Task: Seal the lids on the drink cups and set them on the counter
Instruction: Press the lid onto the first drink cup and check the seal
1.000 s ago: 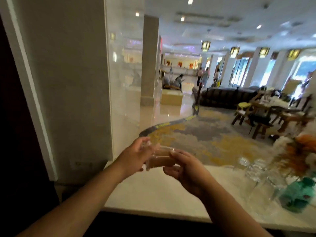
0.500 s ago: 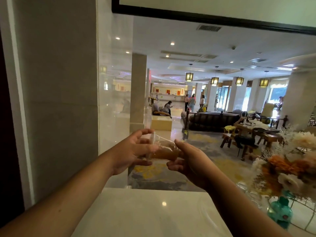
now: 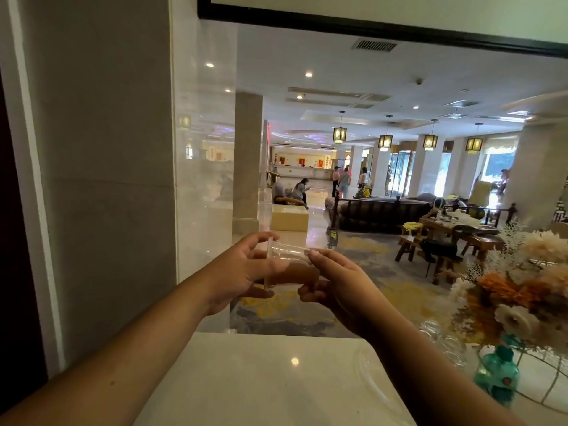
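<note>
I hold a clear plastic drink cup (image 3: 292, 265) on its side in the air above the white counter (image 3: 261, 379). Brown liquid fills its lower half. My left hand (image 3: 242, 272) grips the lidded rim end, thumb and fingers around it. My right hand (image 3: 335, 284) holds the base end, thumb on top and fingers underneath. Whether the lid sits fully pressed on I cannot tell.
A bouquet of dried flowers (image 3: 516, 290) in a teal vase (image 3: 496, 373) stands at the counter's right, with several clear glasses (image 3: 442, 339) beside it. A marble pillar (image 3: 101, 179) rises at the left. Beyond the counter lies a lobby with people and furniture.
The camera has tilted upward, so more ceiling shows. The cup stays sideways between both hands and has levelled a little; my left thumb has shifted on the rim.
</note>
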### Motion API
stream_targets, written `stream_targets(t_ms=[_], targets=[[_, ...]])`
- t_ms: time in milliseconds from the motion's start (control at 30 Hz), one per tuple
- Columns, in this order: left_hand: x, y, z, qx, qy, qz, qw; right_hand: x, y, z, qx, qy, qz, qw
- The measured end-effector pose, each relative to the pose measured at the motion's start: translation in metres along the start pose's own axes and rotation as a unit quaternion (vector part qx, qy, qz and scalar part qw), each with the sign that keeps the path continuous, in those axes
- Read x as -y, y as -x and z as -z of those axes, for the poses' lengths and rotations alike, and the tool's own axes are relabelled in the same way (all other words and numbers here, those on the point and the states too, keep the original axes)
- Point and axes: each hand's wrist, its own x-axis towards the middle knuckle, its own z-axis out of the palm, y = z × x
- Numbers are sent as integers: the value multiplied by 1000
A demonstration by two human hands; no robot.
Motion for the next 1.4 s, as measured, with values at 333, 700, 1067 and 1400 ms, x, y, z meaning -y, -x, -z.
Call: stream_targets(t_ms=[333,700,1067,1400], targets=[[1,0,-3,2,15,67,998,-5,1,12,21,-36,12,999],[15,-5,-6,11,126,16,992,-6,-8,18,0,-82,-17,996],[25,-10,-9,-12,143,54,988,-12,-10,16,-4,-69,1,998],[27,-11,-8,-15,150,53,987,-16,-17,18,-4,-70,2,998]])
